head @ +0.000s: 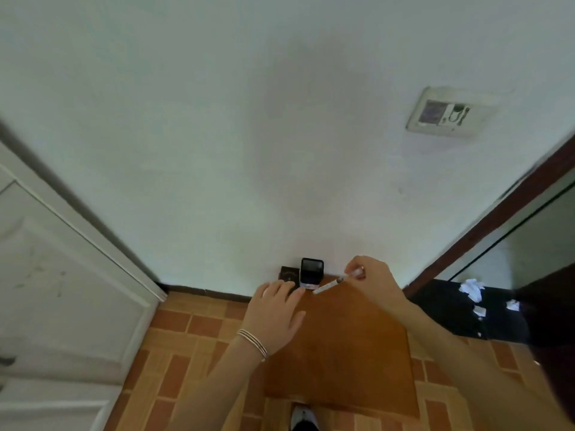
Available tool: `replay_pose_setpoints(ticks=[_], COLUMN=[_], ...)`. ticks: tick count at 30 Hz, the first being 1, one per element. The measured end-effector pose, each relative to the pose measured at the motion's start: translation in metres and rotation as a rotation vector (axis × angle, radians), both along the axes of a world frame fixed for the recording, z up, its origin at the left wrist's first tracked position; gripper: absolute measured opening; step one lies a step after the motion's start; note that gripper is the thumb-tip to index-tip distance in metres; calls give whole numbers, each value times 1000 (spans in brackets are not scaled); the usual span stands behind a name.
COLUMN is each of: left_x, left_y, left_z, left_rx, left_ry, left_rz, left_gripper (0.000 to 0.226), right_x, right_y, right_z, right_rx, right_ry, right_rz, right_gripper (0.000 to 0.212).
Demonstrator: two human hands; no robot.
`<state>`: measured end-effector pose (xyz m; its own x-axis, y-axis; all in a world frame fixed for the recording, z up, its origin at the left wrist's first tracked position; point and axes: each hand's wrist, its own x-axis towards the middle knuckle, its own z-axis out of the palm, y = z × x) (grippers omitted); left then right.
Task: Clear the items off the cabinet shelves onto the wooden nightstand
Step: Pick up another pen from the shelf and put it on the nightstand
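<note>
Wooden nightstand (342,343), far edge against wall: dark box (312,272), small card (288,274). Right hand (371,276) pinching pen (329,285); light, rigid, slippery; mid-barrel grip best. Left hand (277,312) flat, fingers spread, holding nothing.

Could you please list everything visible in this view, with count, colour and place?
wooden nightstand: one, brown, centre, against the wall
black box: one, upright at the nightstand's back edge
dark booklet: one, left of the black box, leaning on the wall
pen: one, white, in the right hand, above the nightstand's back edge
wall socket: one, white, upper right wall
door: one, white, left
paper scraps: several, white, on a dark surface at right
floor tiles: orange-brown brick pattern
bracelets: thin, on the left wrist
left hand: flat, by the booklet
right hand: pinching the pen
</note>
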<state>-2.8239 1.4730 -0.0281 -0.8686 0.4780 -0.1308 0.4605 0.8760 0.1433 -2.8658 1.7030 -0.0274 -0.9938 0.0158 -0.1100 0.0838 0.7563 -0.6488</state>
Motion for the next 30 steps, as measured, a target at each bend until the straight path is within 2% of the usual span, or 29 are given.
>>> replay_pose_setpoints(ticks=[2,6,13,19,25,30], left_x=[-17,-47,-99,-117,-118,-119], left_y=[11,26,45,57,52,48], left_z=[-8,-47,-126,-191,-222,-219], left_rx=[14,8,8,16,55,58], left_ry=[-16,-27,-48,-145,-157,-123], left_rz=[21,46,61,62,128,144], left_gripper=[63,52,51,49,43,43], right_x=[-22,-60,-101,-117,-132,-139], right_y=[9,26,38,35,25,23], right_z=[-12,-56,-158,-225,-255,-249], right_rx=[-32,-60,-123,-138,-158,-214], right_ry=[1,-4,-80,-94,-126,-235], right_rz=[-7,-68,-255,-248,-193,-131], right_gripper=[8,9,5,6,4,24])
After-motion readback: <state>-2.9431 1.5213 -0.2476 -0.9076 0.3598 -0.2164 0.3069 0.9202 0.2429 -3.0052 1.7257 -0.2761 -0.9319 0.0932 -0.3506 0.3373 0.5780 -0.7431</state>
